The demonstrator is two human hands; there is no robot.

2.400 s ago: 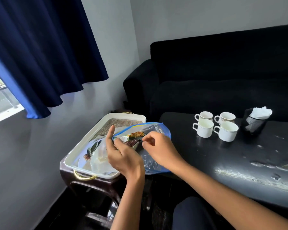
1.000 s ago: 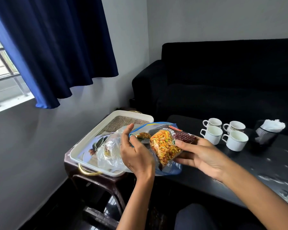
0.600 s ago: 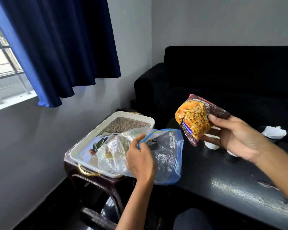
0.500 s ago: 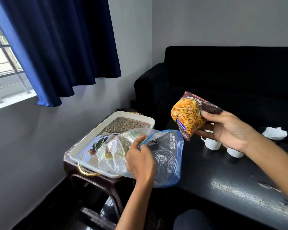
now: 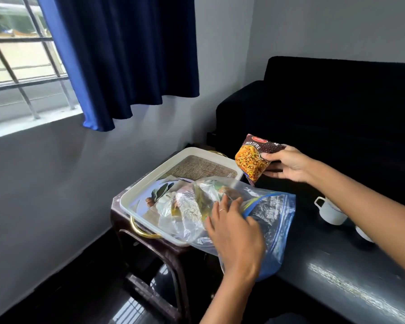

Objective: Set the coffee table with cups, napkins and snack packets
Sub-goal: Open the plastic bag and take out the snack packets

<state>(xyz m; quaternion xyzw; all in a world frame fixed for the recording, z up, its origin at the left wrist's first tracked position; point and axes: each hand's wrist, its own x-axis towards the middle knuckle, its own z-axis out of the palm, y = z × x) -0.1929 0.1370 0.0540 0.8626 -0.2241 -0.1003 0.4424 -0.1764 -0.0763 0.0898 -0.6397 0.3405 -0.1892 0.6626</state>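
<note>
My right hand (image 5: 288,165) grips a brown and orange snack packet (image 5: 255,157) marked MIXTURE, held in the air above the far left corner of the black coffee table (image 5: 337,277). My left hand (image 5: 234,232) holds the open mouth of a clear zip bag with a blue edge (image 5: 274,228); its fingertips reach in among more packets. The bag lies half in a white tray (image 5: 136,195) and half on the table. Two white cups (image 5: 330,210) show at the right, partly hidden by my right forearm.
The tray with gold handles (image 5: 140,230) sits on a dark brown stool (image 5: 150,249) left of the table. A black sofa (image 5: 337,101) stands behind the table. A blue curtain (image 5: 126,54) and a barred window (image 5: 21,54) are at the left wall.
My right hand pulled the snack packet out of the zip bag, lifted it, then lowered it toward the table's left corner. My left hand stayed at the bag's mouth. The view swung left.
</note>
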